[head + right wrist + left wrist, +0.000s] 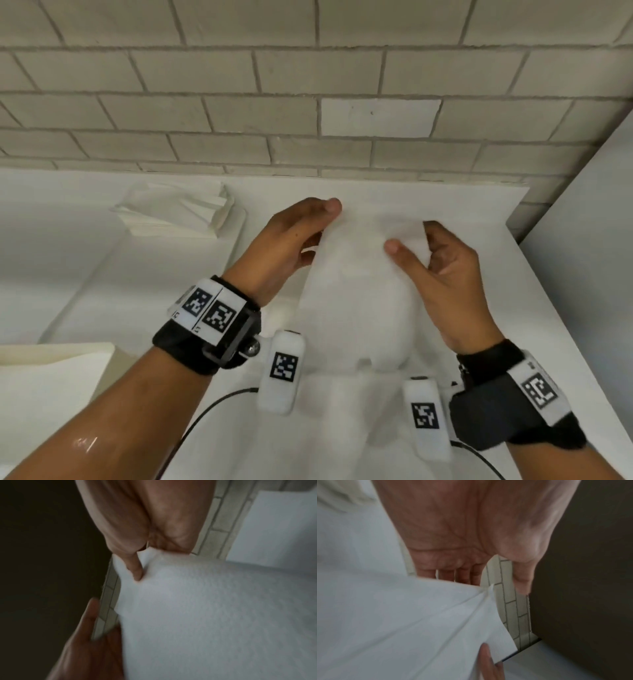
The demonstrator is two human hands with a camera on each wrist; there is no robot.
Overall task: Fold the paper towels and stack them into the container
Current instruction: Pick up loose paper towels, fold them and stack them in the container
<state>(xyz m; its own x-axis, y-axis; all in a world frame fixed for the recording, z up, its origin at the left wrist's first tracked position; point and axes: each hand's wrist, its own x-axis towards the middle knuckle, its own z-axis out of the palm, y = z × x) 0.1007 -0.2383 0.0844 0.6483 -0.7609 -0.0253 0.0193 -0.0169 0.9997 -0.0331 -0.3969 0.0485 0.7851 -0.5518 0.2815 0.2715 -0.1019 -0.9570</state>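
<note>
Now, step: folding one towel, by my guess.
Towel: a thin white paper towel (pixel 359 274) hangs in the air above the white table (pixel 534 308).
Left hand (pixel 291 246): pinches the top left corner.
Right hand (pixel 442 274): pinches the top right corner.
Pile: white paper towels (pixel 178 212) lie far left.
Container: I cannot tell which thing it is.
Next: bring the corners together, keep edges even.
</note>
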